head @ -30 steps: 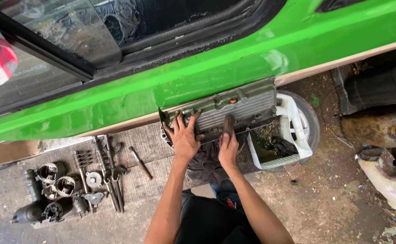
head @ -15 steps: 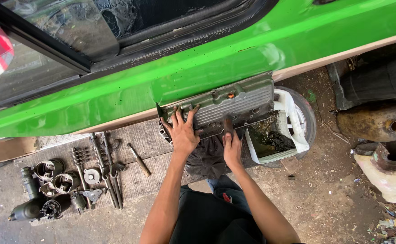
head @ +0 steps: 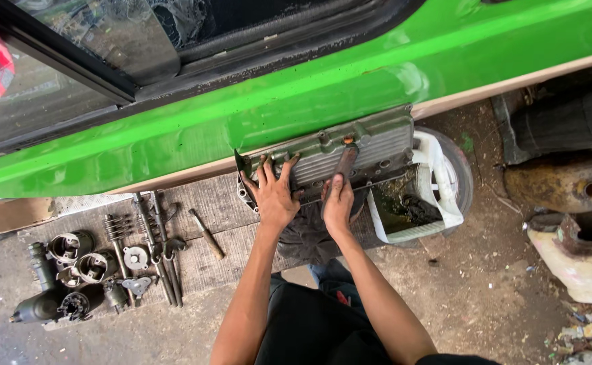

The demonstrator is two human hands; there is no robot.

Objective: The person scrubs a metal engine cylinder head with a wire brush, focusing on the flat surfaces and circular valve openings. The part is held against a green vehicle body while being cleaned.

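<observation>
Lying ribbed, greasy (grey-green) engine cover (head: 350, 152)

both forearms are bare up to the elbows, no sleeves in sight, no gloves, no watch, no rings that i can make out. the left hand (head: 277, 196) and right hand (head: 337, 205) look smudged with dark grime around the fingers. below the arms there's dark, near-black clothing over the lap, and a bit of blue denim shows past its edge.

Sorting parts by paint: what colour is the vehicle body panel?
Bright green vehicle body panel, seen in the head view.
</observation>
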